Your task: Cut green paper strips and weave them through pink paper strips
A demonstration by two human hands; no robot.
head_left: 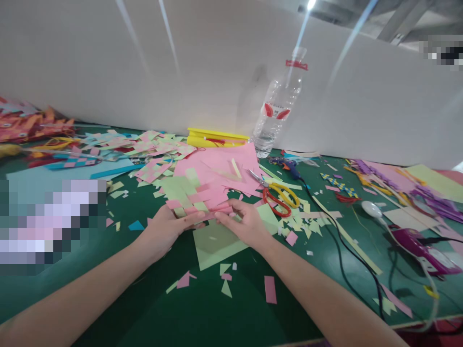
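Observation:
Between my two hands is a woven piece of pink and pale green paper strips (pixel 186 196), held just above the table. My left hand (pixel 170 229) grips its lower left edge, thumb along the front. With bent fingers, my right hand (pixel 244 219) pinches a pink strip at the right end of the weave. Beneath them lies a pale green paper sheet (pixel 220 248). Pink paper sheets (pixel 217 166) rest just behind the weave. Scissors with red and yellow handles (pixel 278 195) lie to the right of my right hand.
A clear plastic bottle (pixel 278 106) stands against the white partition (pixel 162 67). A blue glue gun (pixel 289 166) trails a black cord across the right side. Paper scraps (pixel 311 221) litter the green table (pixel 144 299). A purple device (pixel 421 250) sits far right, beside paper weavings (pixel 340 185).

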